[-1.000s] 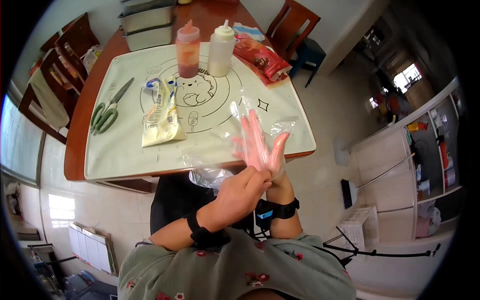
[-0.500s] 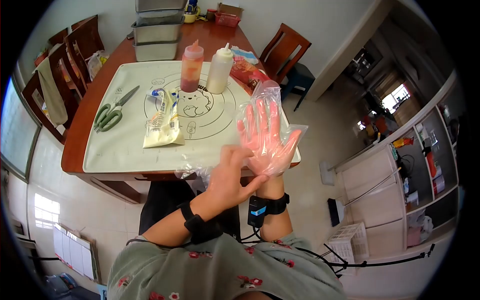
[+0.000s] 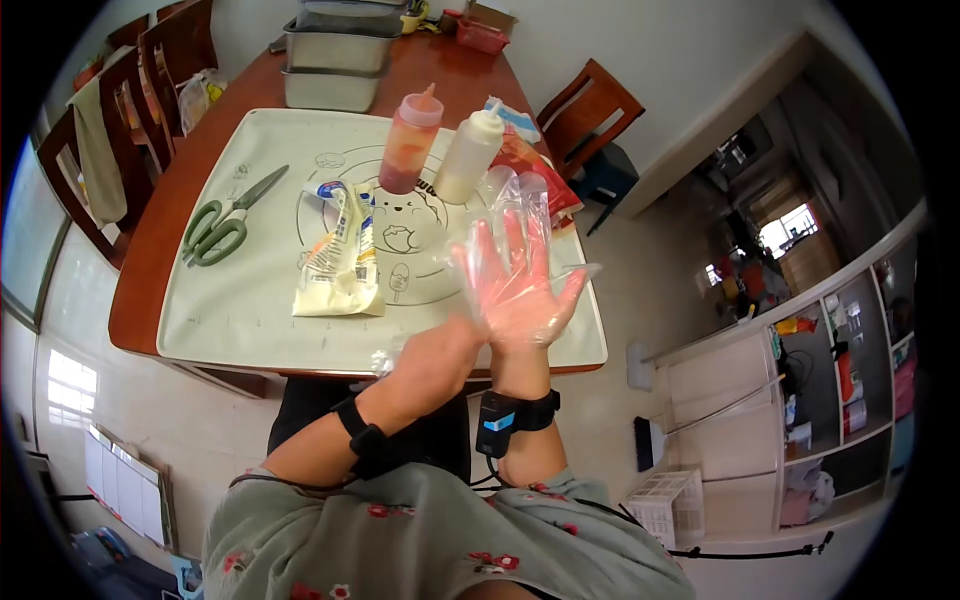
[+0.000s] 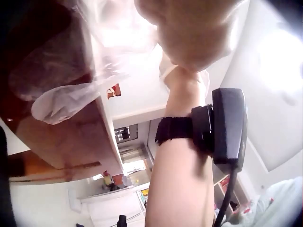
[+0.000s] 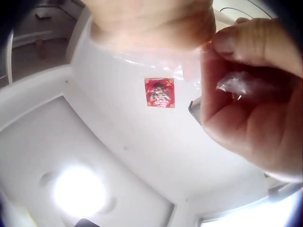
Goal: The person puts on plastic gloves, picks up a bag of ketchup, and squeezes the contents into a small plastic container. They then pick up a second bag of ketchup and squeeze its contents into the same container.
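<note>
My right hand (image 3: 522, 295) is palm up with fingers spread, inside a loose clear plastic glove (image 3: 535, 205) whose tips extend beyond the fingers. Beside that wrist, my left hand (image 3: 440, 360) is curled at the glove's cuff. More clear plastic (image 3: 385, 362) pokes out from the left hand; in the left wrist view, glove-like plastic (image 4: 66, 101) dangles beside the blurred left hand (image 4: 194, 35). Crumpled plastic (image 5: 236, 84) shows within the curled left fingers (image 5: 251, 118) in the right wrist view.
On the pale mat (image 3: 230, 320) are green-handled scissors (image 3: 235, 218), a yellow-white packet (image 3: 342, 260), a red sauce bottle (image 3: 410, 145) and a white bottle (image 3: 470, 160). A red packet (image 3: 530, 165) lies behind the glove; metal containers (image 3: 335, 60) stand at the back.
My left hand has gone from the cuff, loosened its fingers, then curled again beside the right wrist. The right palm faces up more fully, and its glove has shifted with the hand.
</note>
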